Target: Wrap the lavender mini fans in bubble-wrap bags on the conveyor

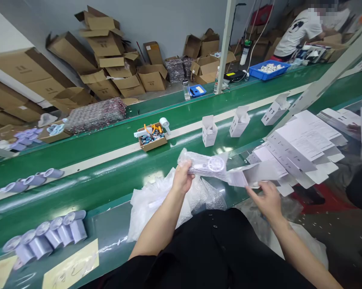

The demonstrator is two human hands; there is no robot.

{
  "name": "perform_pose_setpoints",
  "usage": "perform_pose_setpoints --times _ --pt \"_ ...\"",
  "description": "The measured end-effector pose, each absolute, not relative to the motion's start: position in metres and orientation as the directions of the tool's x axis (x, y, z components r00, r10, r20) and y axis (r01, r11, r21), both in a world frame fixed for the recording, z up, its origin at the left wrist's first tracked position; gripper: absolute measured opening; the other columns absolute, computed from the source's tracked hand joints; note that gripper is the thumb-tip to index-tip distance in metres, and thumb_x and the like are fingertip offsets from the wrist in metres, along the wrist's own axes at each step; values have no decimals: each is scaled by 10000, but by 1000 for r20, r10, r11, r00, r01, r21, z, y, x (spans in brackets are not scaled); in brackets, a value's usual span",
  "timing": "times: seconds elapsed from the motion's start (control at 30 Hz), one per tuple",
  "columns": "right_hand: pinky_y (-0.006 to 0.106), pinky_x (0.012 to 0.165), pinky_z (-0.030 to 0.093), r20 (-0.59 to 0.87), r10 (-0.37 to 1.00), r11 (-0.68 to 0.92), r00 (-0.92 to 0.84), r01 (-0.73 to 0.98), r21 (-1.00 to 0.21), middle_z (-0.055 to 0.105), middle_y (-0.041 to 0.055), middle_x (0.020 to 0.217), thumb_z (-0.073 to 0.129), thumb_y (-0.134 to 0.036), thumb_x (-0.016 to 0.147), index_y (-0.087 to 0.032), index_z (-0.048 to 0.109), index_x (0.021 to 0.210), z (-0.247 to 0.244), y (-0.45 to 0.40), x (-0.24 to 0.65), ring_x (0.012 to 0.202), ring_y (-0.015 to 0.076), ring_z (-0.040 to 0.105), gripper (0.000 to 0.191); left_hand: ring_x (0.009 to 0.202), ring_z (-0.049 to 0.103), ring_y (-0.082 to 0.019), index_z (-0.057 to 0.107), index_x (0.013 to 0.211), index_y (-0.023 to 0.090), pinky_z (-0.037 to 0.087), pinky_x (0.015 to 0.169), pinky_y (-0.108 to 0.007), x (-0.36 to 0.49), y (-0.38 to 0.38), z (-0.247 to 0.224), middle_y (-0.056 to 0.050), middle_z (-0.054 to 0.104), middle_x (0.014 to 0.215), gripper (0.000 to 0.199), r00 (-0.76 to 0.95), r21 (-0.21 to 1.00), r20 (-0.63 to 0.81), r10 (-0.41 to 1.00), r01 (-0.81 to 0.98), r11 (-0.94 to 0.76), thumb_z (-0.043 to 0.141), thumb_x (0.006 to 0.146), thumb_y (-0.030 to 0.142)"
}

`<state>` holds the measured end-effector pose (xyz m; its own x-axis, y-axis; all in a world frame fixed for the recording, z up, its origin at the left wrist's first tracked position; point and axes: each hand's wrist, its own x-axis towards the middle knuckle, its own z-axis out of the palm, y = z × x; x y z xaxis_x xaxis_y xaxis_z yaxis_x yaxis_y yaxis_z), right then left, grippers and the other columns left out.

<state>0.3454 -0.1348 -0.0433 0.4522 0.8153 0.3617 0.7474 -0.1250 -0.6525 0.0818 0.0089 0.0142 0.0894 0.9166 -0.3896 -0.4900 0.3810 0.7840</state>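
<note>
My left hand (183, 176) is closed around one end of a lilac handheld fan (215, 163) in a clear bubble bag, held level above the bench. The bag's right end meets a white carton (237, 178); whether any of it is inside, I cannot tell. My right hand (267, 197) grips the carton from below and the right, its flap raised. Under my left forearm lies a pile of bubble bags (157, 196). Flat white cartons (298, 146) are stacked beyond my right hand.
White boxes (209, 134) stand upright on the green belt (114, 176). A small cardboard box (153, 143) holds small parts. Lilac fan pieces (42, 241) line the bench at left. A metal post (226, 48) rises ahead. A co-worker (299, 32) sits across, far right.
</note>
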Motion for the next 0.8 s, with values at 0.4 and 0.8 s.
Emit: perform_pose_setpoints --times 0.4,0.8 --pt "458 905 460 439 890 349 -122 803 -484 372 119 1119 653 -369 762 -208 602 1021 -70 -70 346 1071 283 473 309 869 547 -206 519 814 169 500 722 -334 144 -5 12 -71 557 851 173 344 620 334 878 621 -479 533 825 341" --pt "490 867 486 464 874 421 -145 701 -575 495 127 1125 615 -291 793 -225 471 1164 -102 -84 366 1068 299 541 403 877 520 -217 570 942 149 461 733 -362 192 -9 7 -88 565 879 309 907 51 117 405 402 -914 398 915 404"
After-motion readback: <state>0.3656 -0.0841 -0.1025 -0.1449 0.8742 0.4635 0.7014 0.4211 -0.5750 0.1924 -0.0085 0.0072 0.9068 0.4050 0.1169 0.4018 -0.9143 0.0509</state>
